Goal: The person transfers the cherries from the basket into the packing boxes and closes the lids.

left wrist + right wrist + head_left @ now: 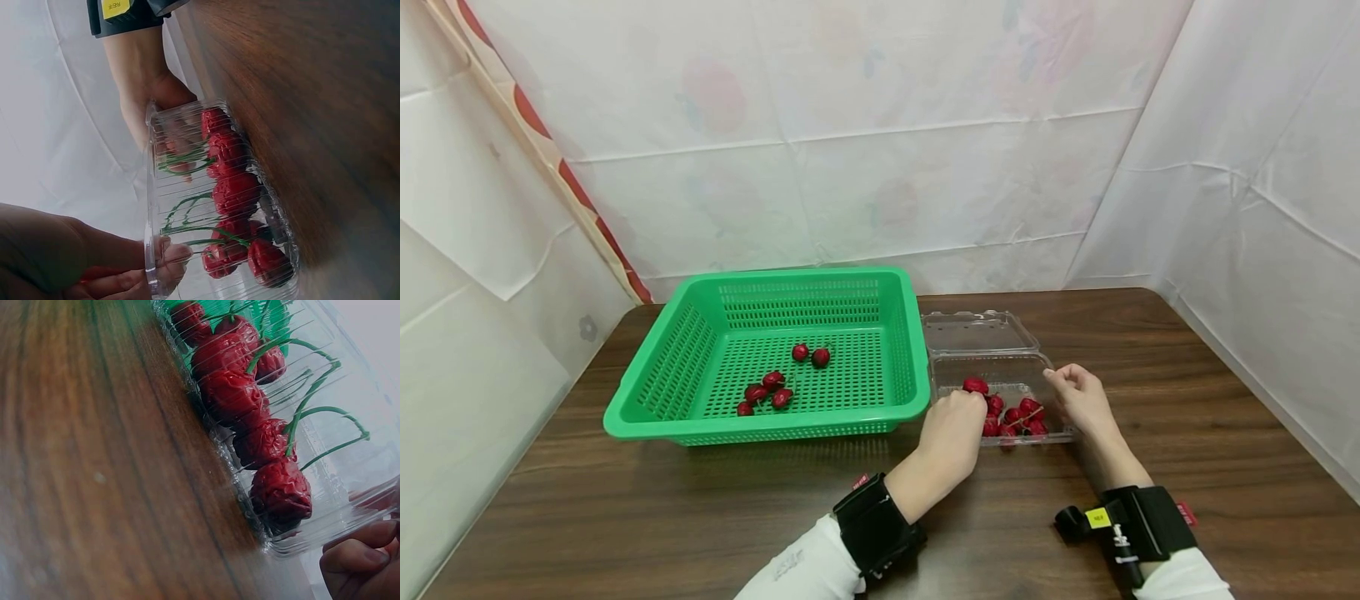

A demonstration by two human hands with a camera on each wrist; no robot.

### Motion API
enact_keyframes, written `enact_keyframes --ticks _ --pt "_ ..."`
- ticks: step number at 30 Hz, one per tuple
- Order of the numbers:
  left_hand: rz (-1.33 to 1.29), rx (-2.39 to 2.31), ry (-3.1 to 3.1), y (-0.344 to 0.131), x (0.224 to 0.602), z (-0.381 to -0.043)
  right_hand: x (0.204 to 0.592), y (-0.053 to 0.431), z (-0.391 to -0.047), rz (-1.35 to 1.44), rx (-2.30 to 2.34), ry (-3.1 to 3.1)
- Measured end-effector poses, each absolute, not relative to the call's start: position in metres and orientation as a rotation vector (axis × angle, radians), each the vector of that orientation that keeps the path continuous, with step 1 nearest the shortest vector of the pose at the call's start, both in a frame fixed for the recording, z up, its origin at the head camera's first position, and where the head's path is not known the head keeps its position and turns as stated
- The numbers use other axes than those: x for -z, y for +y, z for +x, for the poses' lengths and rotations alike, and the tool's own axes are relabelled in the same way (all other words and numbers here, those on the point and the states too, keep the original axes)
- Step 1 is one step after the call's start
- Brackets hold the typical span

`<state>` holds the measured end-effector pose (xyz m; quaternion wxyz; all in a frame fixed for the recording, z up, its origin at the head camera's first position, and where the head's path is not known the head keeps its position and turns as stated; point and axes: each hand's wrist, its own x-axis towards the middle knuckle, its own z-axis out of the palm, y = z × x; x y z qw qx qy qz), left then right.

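At the far left, a white sheet (pixel 475 350) meets a strip with red scallops (pixel 576 185), which slants down toward the brown bench (pixel 662 517). Next stands a green basket (pixel 842 419), its sides perforated. Six dark red cherries (pixel 781 398) lie on its floor: four clustered toward the front, two side by side farther back.

A white sleeve (pixel 808 562) and a black wristband (pixel 876 527) lead up to the left hand (pixel 952 429), which reaches over the near left part of a clear plastic box (pixel 992 367). Its fingers are bent; the left wrist view shows fingertips through the clear wall, near green stems (pixel 187 206), but I cannot tell whether they pinch anything.

The box sits on the bench just right of the basket, its lid (pixel 977 333) folded back. More red cherries (pixel 1036 427) crowd its near half, some touching. At its right side, the right hand (pixel 1084 400) grips the edge between curled fingers and thumb; a second black wristband (pixel 1150 523) follows.
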<state>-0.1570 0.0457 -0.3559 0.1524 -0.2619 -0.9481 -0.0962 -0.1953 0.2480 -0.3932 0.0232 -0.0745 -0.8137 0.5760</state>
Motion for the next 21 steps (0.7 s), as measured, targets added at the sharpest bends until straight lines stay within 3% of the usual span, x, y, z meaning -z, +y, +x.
enact_keyframes --ticks 21 --pt "-0.753 0.215 -2.77 0.0442 0.3529 -0.1547 0.3928 0.2483 -0.196 -0.24 -1.768 -2.533"
